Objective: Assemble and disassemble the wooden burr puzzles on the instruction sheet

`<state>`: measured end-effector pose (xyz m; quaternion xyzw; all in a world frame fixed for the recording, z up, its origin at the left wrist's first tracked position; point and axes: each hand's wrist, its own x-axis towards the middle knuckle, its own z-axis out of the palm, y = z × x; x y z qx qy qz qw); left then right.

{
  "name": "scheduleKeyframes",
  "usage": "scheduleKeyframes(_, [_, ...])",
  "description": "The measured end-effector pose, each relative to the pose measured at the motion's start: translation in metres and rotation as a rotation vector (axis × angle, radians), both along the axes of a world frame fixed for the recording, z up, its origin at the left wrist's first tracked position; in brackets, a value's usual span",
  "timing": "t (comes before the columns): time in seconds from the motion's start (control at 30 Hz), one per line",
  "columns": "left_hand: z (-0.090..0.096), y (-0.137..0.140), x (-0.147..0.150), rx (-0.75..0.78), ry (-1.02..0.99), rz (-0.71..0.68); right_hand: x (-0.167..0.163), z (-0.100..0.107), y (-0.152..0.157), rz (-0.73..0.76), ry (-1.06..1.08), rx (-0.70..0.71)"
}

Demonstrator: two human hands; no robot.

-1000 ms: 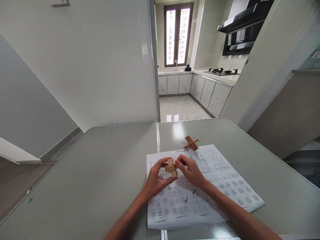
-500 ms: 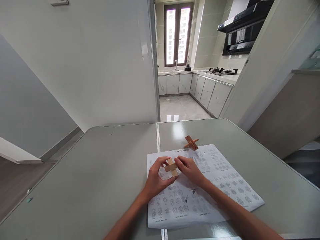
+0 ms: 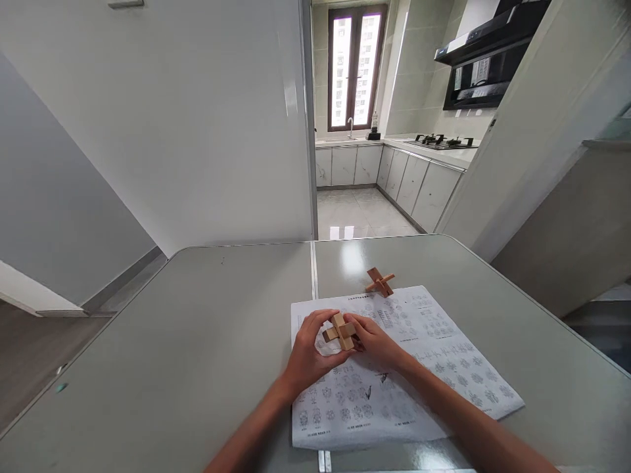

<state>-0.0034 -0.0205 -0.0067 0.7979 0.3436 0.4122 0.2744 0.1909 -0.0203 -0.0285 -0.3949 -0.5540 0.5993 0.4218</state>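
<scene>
Wooden cross-shaped block [image 3: 340, 332]: in the head view I have this pale piece between my left hand [image 3: 306, 350] and right hand [image 3: 375, 340], over the left part of the printed sheet [image 3: 444, 341].
Left fingers: curved in a wide C — closed on the block's far end, thumb against the near end.
Right fingers: bent in tightly, pinching the block's right side; the ones underneath are partly hidden from me.
Darker wooden cross [image 3: 380, 282]: at the sheet's far edge, well apart from both hands.
Printed sheet: flat across the seam [image 3: 314, 272] of the glossy grey worktop [image 3: 197, 341], with rows of small diagrams — and black tick-like marks [image 3: 368, 392].
Kitchen beyond: I see white cabinets [image 3: 434, 197].
</scene>
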Motion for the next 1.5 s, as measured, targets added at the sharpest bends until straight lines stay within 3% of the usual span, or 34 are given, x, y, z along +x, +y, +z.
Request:
scheduleKeyframes(0.5, [0.000,-0.001,0.002,0.029,-0.062,0.049,0.000,0.000,0.000,0.049,0.005,-0.002])
scheduleKeyframes(0.8, [0.001,0.000,0.000,-0.017,-0.092,0.157,0.004,0.006,0.005,-0.024,0.025,0.002])
scheduleKeyframes(1.03, [0.003,0.006,-0.003,-0.045,-0.151,0.211,0.006,-0.004,0.008,-0.101,0.065,-0.043])
scheduleKeyframes(1.27, [-0.002,0.016,-0.006,-0.089,-0.151,0.492,0.009,-0.007,0.013,-0.204,0.123,-0.118])
scheduleKeyframes(1.5, [-0.021,0.027,-0.011,0.013,0.147,0.644,0.009,-0.007,0.013,-0.213,0.161,-0.138])
